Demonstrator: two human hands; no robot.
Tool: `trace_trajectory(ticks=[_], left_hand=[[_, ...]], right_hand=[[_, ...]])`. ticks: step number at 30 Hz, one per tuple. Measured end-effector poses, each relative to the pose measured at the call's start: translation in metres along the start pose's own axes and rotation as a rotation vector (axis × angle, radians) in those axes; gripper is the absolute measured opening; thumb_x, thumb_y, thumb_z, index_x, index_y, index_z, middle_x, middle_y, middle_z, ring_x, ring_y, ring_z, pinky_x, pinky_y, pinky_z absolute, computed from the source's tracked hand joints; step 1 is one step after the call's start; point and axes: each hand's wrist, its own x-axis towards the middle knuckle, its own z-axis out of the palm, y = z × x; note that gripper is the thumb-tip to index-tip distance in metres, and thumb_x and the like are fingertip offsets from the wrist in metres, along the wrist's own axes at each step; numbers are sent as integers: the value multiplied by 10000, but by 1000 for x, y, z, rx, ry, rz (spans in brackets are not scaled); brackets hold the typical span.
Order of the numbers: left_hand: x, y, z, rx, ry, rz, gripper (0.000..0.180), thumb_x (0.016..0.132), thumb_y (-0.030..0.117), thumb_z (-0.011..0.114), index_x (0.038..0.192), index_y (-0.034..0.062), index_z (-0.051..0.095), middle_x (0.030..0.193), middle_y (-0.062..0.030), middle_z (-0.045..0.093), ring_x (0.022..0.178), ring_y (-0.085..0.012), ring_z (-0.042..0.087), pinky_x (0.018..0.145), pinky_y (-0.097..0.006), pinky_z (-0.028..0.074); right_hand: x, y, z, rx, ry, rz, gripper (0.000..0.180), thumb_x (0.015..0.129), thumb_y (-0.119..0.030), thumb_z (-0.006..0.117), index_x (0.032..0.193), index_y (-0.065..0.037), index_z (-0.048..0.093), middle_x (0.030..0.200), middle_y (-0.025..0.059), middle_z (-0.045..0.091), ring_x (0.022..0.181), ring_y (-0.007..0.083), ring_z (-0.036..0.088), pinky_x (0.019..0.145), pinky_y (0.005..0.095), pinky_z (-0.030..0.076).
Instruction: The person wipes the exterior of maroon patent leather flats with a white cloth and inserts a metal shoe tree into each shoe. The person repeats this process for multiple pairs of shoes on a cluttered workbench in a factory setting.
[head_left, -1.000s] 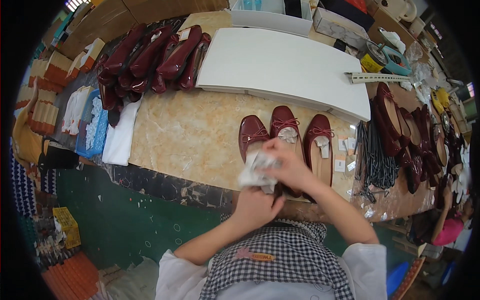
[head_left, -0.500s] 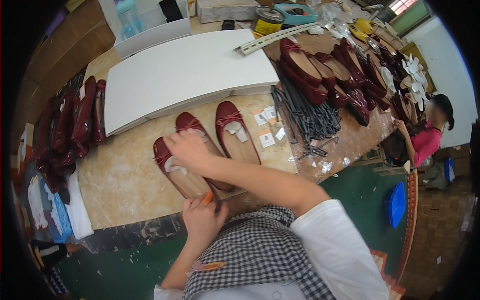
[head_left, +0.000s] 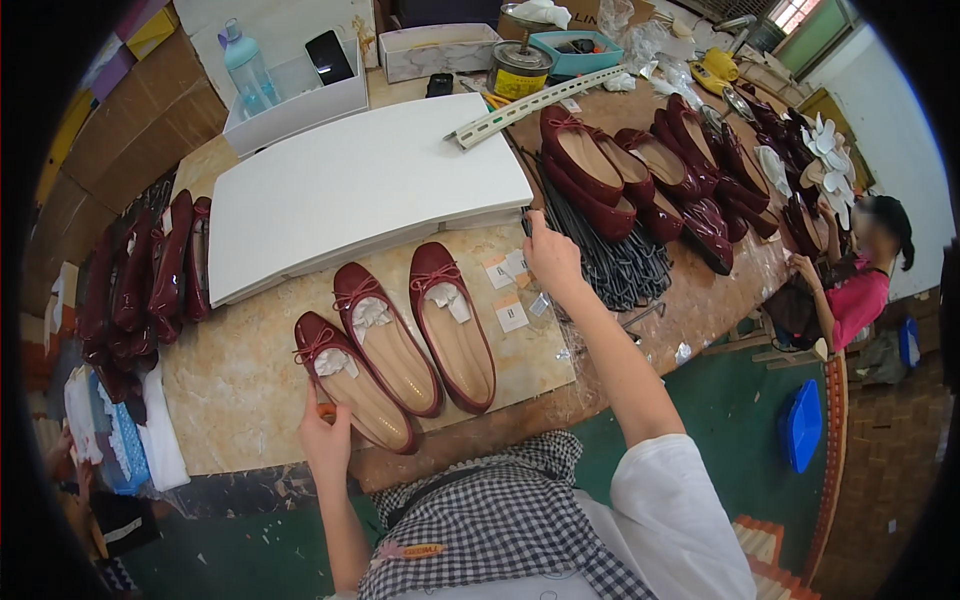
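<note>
Three burgundy ballet flats with small bows lie side by side, toes away from me: a left one, a middle one and a right one. White paper is tucked in each toe. My left hand, an orange band on one finger, grips the outer side of the left flat. My right hand reaches to the near-left edge of a heap of dark metal rods. Its fingers are curled round a rod there, partly hidden. Small tags lie beside that wrist.
A large white board spans the table's far side, a slotted metal strip on its corner. More burgundy flats are heaped at right and left. Behind stand a bottle and a can. A person sits at far right.
My right hand has left the left flat's toe and moved right to the metal rods. My left hand has shifted from the heel to the flat's left side. The view has shifted slightly.
</note>
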Motion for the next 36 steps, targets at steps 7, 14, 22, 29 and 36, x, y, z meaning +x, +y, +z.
trace_trajectory(ticks=[7,14,22,29,36], left_hand=[[-5,-12,-13,-1139,-28,-163,520,933,326,436,1321,-18,468,1169,-159,611,957,-241,638,793,-354,548],[8,23,2,-1437,-423,-214,695,928,553,417,1329,-13,452,1176,-184,608,893,-278,663,666,-381,588],[27,36,29,-1326,-297,-214,879,905,717,279,1383,-9,408,1286,-187,555,1066,-324,615,910,-461,511],[24,66,23,-1118,-134,-70,758,977,614,195,1363,8,436,1302,-139,551,1186,-236,537,1009,-371,423],[18,55,27,-1008,-104,73,756,977,614,194,1357,9,442,1297,-135,554,1186,-241,535,1016,-366,416]], right_hand=[[-32,9,-115,1333,-415,27,324,948,-154,486,1224,-41,613,1128,106,680,1073,157,622,895,293,468],[-105,-32,-112,730,-79,187,142,907,-81,599,1004,11,648,1044,132,665,923,211,652,782,298,505],[-98,-85,-86,778,-89,50,295,866,-43,642,1161,-32,649,610,22,559,558,39,447,530,229,396],[-126,-150,-96,919,-556,-189,391,893,-80,611,1284,-70,587,523,45,362,465,80,317,451,257,305],[-126,-174,-99,958,-395,-192,324,911,-91,583,1223,-9,612,501,86,409,417,116,390,443,288,340]])
